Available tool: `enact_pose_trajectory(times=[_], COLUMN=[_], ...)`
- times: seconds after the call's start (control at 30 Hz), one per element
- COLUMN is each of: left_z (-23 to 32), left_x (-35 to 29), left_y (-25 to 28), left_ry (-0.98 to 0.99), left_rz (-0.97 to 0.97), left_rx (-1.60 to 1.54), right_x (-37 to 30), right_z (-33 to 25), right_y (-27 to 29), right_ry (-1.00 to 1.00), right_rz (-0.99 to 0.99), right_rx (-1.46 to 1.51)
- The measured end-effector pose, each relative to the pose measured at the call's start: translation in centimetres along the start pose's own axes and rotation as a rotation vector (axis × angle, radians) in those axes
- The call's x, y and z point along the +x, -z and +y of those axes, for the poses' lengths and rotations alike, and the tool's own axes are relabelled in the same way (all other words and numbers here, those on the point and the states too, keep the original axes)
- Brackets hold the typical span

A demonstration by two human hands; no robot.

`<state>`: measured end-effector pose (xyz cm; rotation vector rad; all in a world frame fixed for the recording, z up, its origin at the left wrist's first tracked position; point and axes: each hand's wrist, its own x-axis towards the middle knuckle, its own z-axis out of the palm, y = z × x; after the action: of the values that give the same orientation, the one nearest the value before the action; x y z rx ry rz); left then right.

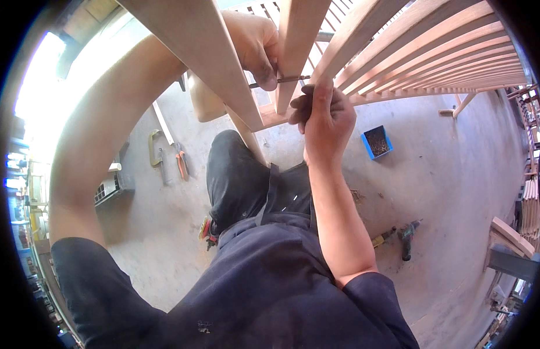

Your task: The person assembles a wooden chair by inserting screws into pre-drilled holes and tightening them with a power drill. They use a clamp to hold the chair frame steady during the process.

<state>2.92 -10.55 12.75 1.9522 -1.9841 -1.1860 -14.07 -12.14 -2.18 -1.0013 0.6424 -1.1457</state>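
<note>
Taking the slatted wooden frame [409, 34] as the landmark, a thin dark metal rod [292, 78] lies at the left part of its near edge, slanting slightly across the face of an upright slat. The left hand [259, 51] comes around behind a broad board [206, 58] at the frame's left end, its thumb and fingers clamped together on the rod, which shows on both sides of the thumb. The right hand [327, 113] is at the frame's near edge, close to the rod's right end; its fingers are curled and its thumb points up along a slat, but whether they are closed on anything cannot be told.

On the floor [444, 174], a blue box [378, 143] with small dark pieces inside sits just on the near side of the frame. Left of the frame lie a clamp [154, 150], pliers with orange handles [182, 164] and a pale strip [163, 123], with a dark crate [114, 189] farther left. Well toward the person from the frame, a power drill [406, 239] rests beside a yellowish tool [383, 237]. Wooden pieces [514, 237] are stacked to the frame's near right.
</note>
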Motion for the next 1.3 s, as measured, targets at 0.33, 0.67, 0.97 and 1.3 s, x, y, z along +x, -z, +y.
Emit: enact_pose_trajectory(times=[0.33,0.67,0.97,1.3], left_z=[0.7,-3.6,-3.0,-3.4], left_x=[0.2,1.1,2.8,2.9], left_y=[-0.4,0.1,-0.8,0.2], left_ry=[0.123,0.032,0.039,0.067], left_rz=[0.027,-0.125,-0.207,-0.236], left_rx=[0.014,-0.156,-0.125,-0.123], right_x=[2.0,1.3,2.7,1.1], right_z=[-0.6,-0.6,-1.2,-2.7], right_y=[-0.7,-1.0,-0.1,-0.6], right_ry=[0.268,0.353,0.262,0.17], right_rz=[0.023,-0.027,-0.083,-0.132], right_rx=[-0.565,-0.603,-0.49,-0.441])
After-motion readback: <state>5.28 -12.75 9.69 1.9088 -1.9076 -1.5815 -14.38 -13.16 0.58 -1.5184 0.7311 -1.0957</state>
